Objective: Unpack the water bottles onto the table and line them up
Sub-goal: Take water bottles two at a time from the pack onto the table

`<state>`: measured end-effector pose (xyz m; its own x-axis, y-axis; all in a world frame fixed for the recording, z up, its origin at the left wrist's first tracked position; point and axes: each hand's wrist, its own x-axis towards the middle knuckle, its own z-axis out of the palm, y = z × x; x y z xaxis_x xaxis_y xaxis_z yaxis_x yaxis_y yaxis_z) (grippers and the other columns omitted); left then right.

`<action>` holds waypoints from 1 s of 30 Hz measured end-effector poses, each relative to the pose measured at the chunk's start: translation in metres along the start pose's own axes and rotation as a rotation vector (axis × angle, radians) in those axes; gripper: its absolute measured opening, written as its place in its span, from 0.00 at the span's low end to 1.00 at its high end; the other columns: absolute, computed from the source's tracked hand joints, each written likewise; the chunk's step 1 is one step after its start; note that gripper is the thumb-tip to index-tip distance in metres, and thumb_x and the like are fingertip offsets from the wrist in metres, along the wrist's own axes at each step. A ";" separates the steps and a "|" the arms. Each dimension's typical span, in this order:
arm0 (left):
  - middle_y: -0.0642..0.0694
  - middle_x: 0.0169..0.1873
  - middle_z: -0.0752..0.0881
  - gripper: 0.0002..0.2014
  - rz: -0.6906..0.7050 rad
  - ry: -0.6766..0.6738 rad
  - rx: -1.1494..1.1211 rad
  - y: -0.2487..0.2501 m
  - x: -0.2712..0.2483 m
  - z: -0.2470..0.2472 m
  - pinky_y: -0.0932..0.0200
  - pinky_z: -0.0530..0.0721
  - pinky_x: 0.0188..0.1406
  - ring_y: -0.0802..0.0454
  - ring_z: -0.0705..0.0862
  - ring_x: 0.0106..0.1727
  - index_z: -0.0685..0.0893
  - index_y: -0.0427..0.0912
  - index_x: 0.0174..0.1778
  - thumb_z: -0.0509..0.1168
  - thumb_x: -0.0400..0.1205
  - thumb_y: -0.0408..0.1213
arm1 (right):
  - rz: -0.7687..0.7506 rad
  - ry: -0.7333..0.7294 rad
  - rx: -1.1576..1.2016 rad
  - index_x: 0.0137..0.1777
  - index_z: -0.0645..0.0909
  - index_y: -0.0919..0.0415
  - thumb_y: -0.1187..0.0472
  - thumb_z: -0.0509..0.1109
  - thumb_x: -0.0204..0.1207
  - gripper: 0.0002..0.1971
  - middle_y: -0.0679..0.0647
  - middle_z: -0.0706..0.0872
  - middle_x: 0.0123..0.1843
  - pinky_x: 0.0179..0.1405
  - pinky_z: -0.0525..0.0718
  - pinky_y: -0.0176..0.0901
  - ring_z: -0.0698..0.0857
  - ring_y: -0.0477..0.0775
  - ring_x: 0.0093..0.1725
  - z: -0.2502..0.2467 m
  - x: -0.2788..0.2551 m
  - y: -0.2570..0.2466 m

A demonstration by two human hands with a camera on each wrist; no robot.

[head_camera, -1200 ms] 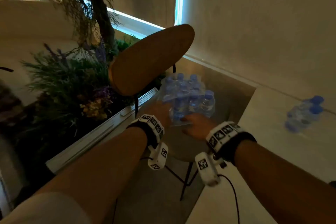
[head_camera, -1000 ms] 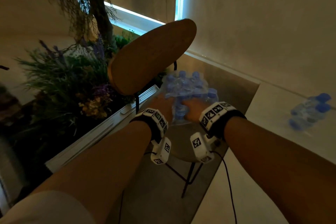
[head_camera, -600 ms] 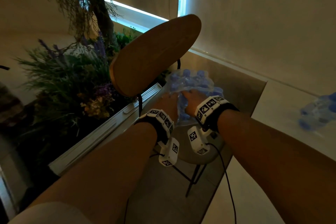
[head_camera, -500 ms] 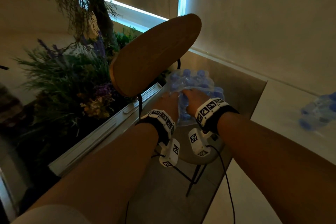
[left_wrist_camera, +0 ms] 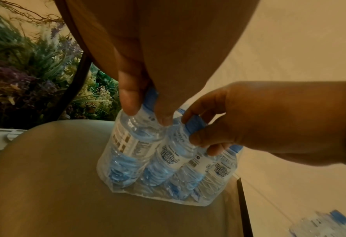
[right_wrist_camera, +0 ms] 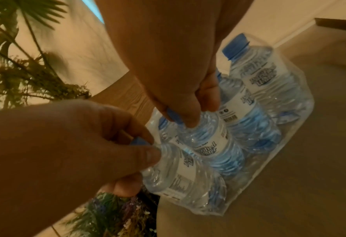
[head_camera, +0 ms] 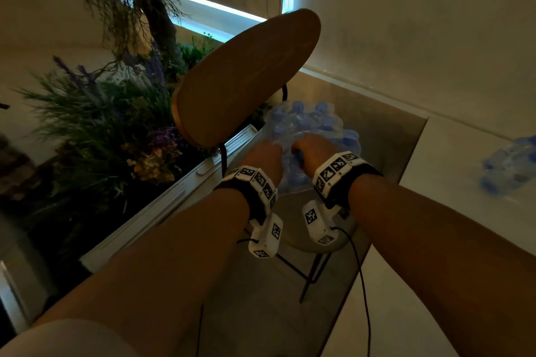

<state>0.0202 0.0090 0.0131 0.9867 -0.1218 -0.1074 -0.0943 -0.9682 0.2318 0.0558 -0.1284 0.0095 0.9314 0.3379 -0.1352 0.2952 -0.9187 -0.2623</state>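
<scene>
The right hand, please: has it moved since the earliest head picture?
Yes. The right hand has gone forward and left, from the seat edge onto the pack of bottles.

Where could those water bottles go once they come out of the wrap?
The pale table has bare room between its near edge and the loose bottles at its far right. The chair seat is bare in front of the pack. It is crowded at the bottle tops, where the left hand and right hand grip.

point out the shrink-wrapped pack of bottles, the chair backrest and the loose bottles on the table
shrink-wrapped pack (left_wrist_camera: 168,166), left wrist view, on a bottle label near the pack's middle
chair backrest (head_camera: 246,75), head view, middle of the wooden panel
loose bottles (head_camera: 510,165), head view, on the blurred bottle bodies
</scene>
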 end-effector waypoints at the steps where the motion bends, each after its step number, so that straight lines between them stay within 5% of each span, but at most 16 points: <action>1: 0.40 0.57 0.82 0.07 0.025 0.030 0.025 0.001 -0.002 -0.002 0.59 0.74 0.49 0.45 0.82 0.56 0.79 0.40 0.53 0.58 0.84 0.35 | -0.007 0.000 -0.002 0.60 0.80 0.60 0.67 0.65 0.73 0.15 0.61 0.83 0.61 0.56 0.80 0.48 0.82 0.63 0.60 -0.002 -0.005 0.003; 5: 0.39 0.58 0.82 0.10 0.057 0.062 0.007 0.012 -0.022 -0.015 0.57 0.75 0.53 0.42 0.81 0.61 0.80 0.38 0.57 0.57 0.85 0.35 | -0.021 0.029 0.043 0.55 0.83 0.58 0.65 0.70 0.70 0.13 0.59 0.86 0.55 0.52 0.81 0.46 0.84 0.62 0.56 -0.007 -0.034 0.023; 8: 0.38 0.59 0.83 0.11 0.084 0.060 0.002 0.018 -0.029 -0.018 0.52 0.78 0.57 0.40 0.81 0.61 0.83 0.38 0.58 0.60 0.83 0.36 | -0.015 0.001 0.149 0.53 0.84 0.62 0.65 0.70 0.71 0.10 0.57 0.86 0.51 0.45 0.77 0.35 0.84 0.63 0.55 -0.013 -0.066 0.037; 14: 0.43 0.52 0.87 0.09 0.216 0.011 0.026 0.065 -0.060 -0.022 0.49 0.83 0.57 0.43 0.84 0.55 0.86 0.44 0.49 0.67 0.75 0.41 | -0.040 0.064 0.130 0.55 0.87 0.56 0.61 0.74 0.67 0.14 0.57 0.89 0.54 0.52 0.80 0.44 0.86 0.58 0.54 -0.044 -0.159 0.069; 22: 0.43 0.56 0.85 0.13 0.443 -0.101 -0.025 0.193 -0.115 0.005 0.58 0.76 0.61 0.45 0.82 0.59 0.84 0.43 0.58 0.66 0.79 0.42 | 0.111 0.012 0.104 0.60 0.83 0.51 0.58 0.75 0.69 0.19 0.55 0.87 0.57 0.58 0.77 0.45 0.84 0.57 0.57 -0.066 -0.313 0.145; 30: 0.41 0.54 0.84 0.13 0.603 -0.211 -0.015 0.330 -0.166 0.048 0.52 0.79 0.58 0.42 0.83 0.56 0.86 0.45 0.56 0.69 0.76 0.40 | 0.329 0.056 0.157 0.60 0.84 0.51 0.60 0.76 0.68 0.19 0.55 0.86 0.56 0.58 0.76 0.43 0.83 0.57 0.57 -0.073 -0.442 0.223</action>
<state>-0.1811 -0.3003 0.0612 0.7133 -0.6864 -0.1418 -0.6216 -0.7130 0.3244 -0.2741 -0.4974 0.0803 0.9825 0.0140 -0.1856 -0.0542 -0.9324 -0.3574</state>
